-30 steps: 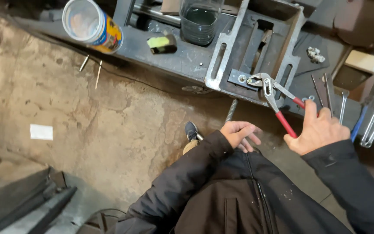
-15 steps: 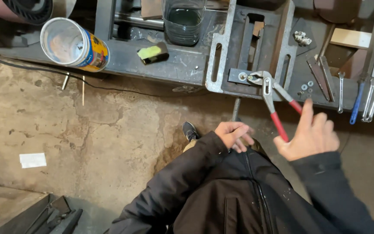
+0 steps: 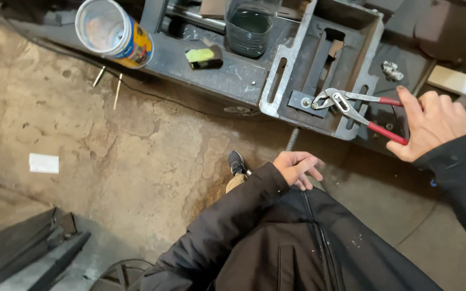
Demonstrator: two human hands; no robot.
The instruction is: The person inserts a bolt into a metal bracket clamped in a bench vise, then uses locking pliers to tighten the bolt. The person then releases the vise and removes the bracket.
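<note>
Head view: grey metal bench [image 3: 233, 81] along the top, with a slotted steel bracket [image 3: 319, 70] on it. Pliers [image 3: 351, 108] with red handles grip a small nut [image 3: 305, 102] there — right hand [image 3: 432, 126] wrapped round both handles. Squeeze evenly, turn square to the nut. Left hand [image 3: 296, 167] hangs loosely curled, empty (thumb side hidden). Right forearm is cut off — jaw contact is hard to make out.
</note>
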